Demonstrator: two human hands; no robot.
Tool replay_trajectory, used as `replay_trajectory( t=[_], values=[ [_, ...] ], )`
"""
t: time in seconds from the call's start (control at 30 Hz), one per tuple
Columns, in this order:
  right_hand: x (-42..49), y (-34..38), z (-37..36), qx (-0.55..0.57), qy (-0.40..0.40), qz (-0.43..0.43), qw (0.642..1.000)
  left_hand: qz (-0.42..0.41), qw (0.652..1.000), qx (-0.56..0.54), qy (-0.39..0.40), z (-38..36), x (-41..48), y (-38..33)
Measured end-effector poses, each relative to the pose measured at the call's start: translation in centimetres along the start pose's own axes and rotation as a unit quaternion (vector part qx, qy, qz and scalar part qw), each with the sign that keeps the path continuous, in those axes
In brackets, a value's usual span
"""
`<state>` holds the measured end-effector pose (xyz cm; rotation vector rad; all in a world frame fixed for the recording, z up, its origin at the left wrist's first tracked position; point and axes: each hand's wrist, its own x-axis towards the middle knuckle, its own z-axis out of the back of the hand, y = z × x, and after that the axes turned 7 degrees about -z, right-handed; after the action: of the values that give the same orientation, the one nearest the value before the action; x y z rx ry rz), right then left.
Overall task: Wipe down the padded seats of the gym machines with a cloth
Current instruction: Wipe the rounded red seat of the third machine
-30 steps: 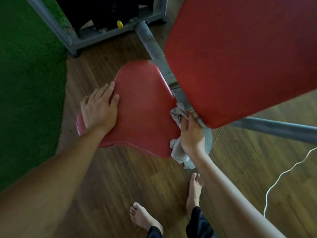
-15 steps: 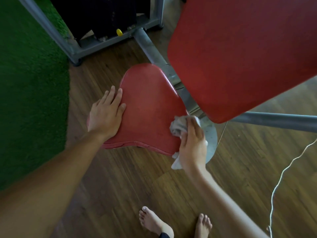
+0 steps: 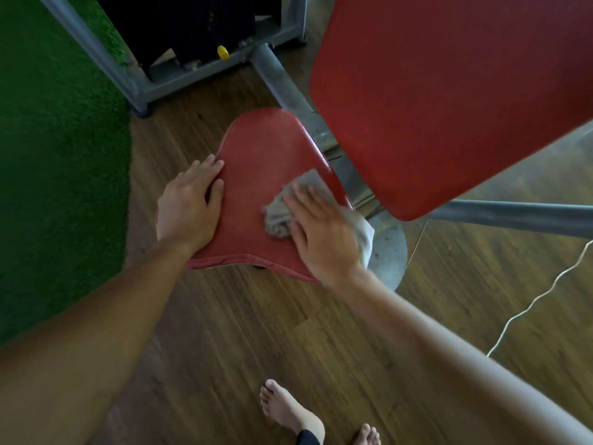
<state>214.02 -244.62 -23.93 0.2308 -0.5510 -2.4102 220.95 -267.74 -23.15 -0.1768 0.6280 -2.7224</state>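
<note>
Red vinyl fills the middle of the head view: we look down on a padded seat (image 3: 256, 149), rounded at the far end and wider towards the person, with a larger red back pad (image 3: 449, 91) tilted above it on the right. Both sit on a grey metal frame (image 3: 282, 81) over a wooden floor (image 3: 256, 332), with green turf (image 3: 57, 155) to the left.

The left hand (image 3: 189, 203) lies flat on the seat's left edge, fingers straight, holding nothing – we judge it is steadying the pad. The right hand (image 3: 324, 236) presses a crumpled grey cloth (image 3: 279, 216) onto the seat's top, fingers spread and fairly straight over it; one end of the cloth trails off the right edge.

A moment ago that hand had the cloth bunched at the seat's right rim, under the back pad. It has since moved onto the top surface – so we take it that the rim is done and wiping now runs across the seat, whose far end seems yet to be covered.
</note>
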Motion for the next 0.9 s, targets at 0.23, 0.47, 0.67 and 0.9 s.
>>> replay_trajectory(
  t=[0.23,0.47,0.67,0.9],
  values=[
    [-3.7,-3.2,0.0,0.02,0.042,0.158,0.986,-0.007,1.0,0.005,-0.016,-0.1,0.1,-0.1],
    [2.3,-2.1,-0.1,0.043,0.003,-0.041,0.998,-0.016,1.0,0.014,-0.017,-0.2,0.4,0.1],
    [3.4,-1.4,0.3,0.06,-0.019,-0.081,0.995,-0.024,0.999,0.02,-0.007,-0.4,0.4,0.5],
    [2.8,-0.6,-0.1,0.074,-0.067,-0.107,0.989,-0.046,0.999,0.001,-0.007,-0.6,0.5,0.9]
  ],
)
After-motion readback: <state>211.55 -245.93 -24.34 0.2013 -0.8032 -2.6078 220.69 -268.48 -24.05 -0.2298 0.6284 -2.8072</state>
